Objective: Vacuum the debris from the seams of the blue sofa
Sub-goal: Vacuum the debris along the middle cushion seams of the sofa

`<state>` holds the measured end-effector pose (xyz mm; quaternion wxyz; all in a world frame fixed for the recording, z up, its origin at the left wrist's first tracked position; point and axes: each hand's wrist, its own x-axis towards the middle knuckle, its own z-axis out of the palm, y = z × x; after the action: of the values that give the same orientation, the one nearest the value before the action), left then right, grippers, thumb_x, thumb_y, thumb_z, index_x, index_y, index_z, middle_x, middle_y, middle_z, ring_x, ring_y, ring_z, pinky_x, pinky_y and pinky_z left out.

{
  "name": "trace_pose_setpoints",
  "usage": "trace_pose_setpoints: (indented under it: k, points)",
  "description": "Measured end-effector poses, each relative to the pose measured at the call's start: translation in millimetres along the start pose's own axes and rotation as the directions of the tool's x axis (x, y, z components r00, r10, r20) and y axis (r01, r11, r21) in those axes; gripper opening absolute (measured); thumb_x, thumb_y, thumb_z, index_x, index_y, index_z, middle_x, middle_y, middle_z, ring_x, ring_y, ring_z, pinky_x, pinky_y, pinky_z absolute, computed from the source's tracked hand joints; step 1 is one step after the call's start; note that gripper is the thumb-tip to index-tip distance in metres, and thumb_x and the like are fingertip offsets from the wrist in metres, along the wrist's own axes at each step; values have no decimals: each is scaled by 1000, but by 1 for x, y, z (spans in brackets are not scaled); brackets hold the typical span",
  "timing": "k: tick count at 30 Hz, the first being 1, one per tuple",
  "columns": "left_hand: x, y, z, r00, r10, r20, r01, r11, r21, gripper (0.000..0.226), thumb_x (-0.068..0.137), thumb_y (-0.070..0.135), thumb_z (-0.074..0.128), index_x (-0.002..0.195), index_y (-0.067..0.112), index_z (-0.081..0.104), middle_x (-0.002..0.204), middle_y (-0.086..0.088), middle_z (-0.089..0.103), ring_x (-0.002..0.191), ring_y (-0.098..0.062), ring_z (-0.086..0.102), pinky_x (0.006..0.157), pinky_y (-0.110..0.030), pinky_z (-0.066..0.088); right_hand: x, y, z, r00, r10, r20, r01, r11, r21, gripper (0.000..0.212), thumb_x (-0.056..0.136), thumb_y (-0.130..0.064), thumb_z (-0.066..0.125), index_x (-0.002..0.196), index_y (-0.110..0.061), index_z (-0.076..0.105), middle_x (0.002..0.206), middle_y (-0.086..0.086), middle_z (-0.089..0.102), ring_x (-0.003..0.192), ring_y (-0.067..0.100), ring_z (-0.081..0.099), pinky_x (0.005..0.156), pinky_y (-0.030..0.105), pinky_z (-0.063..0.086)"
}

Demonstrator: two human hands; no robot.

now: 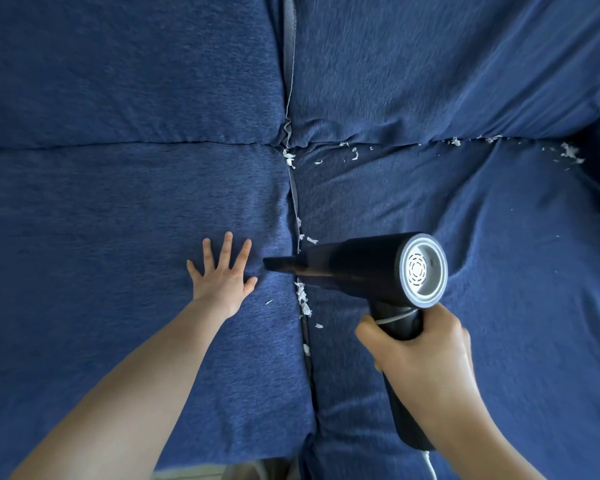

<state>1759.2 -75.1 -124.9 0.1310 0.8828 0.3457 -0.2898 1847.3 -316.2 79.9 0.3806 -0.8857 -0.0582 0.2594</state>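
- Head view: the right hand [420, 351] was wrapped tight around the handle of one black handheld vacuum with a grey vented rear cap [371, 268]. Its narrow nozzle [278, 265] reached left from the grip across the centre seam [293, 195] of the blue fabric sofa [118, 209].
- The left hand [222, 275], held nothing; it lay flat with fingers spread on the cushion just left of the nozzle tip.
- White flaky debris [302, 297] sat in the seam directly below the nozzle; more lay at the seam crossing above and along the back seam far right of the grip.
- By my judgement the work was early: the left back seam looked clean, most scraps remained.
- Counted: one vacuum, two hands, scraps too many to count.
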Motion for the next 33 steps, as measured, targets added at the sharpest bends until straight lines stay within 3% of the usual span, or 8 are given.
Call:
trace_pose_setpoints:
  k: [6, 21, 27, 30, 33]
  points:
    - [-10, 7, 1, 999, -17, 38, 18, 1000, -14, 68, 101, 53, 24, 148, 37, -23, 152, 3, -39, 142, -37, -28, 114, -65, 2, -25, 19, -6, 999, 26, 25, -26, 1000, -1, 24, 56, -38, 71, 63, -20, 57, 53, -9, 64, 49, 10, 57, 52, 26, 44]
    - [-32, 22, 22, 1000, -12, 14, 12, 1000, 20, 67, 101, 51, 23, 149, 37, -22, 153, 1, -38, 143, -40, -25, 114, -65, 2, -38, 48, -27, 999, 48, -9, -48, 996, -72, 24, 58, -36, 71, 63, -18, 56, 52, 3, 63, 59, 25, 62, 57, 36, 52]
    - [-34, 28, 25, 1000, -16, 17, 15, 999, 49, 84, 92, 67, 33, 148, 38, -22, 152, -2, -39, 141, -44, -26, 111, -70, 3, -42, 58, -34, 997, 83, -1, -82, 988, -133, 29, 52, -45, 69, 64, -22, 55, 55, 1, 62, 63, 27, 62, 62, 41, 54]
    - [-35, 36, 25, 999, -35, 20, 34, 998, 46, 97, 85, 74, 41, 148, 35, -22, 152, -4, -39, 141, -45, -25, 108, -73, 3, -44, 61, -39, 996, 94, 8, -91, 982, -164, 36, 41, -57, 54, 69, -34, 55, 57, 0, 63, 64, 27, 63, 61, 39, 55]
    - [-36, 42, 25, 998, -49, 26, 48, 998, 38, 103, 83, 73, 46, 149, 33, -22, 152, -4, -39, 140, -46, -25, 108, -74, 4, -44, 63, -40, 995, 97, 33, -90, 981, -170, 31, 42, -56, 53, 70, -42, 54, 54, -2, 61, 61, 23, 60, 60, 38, 54]
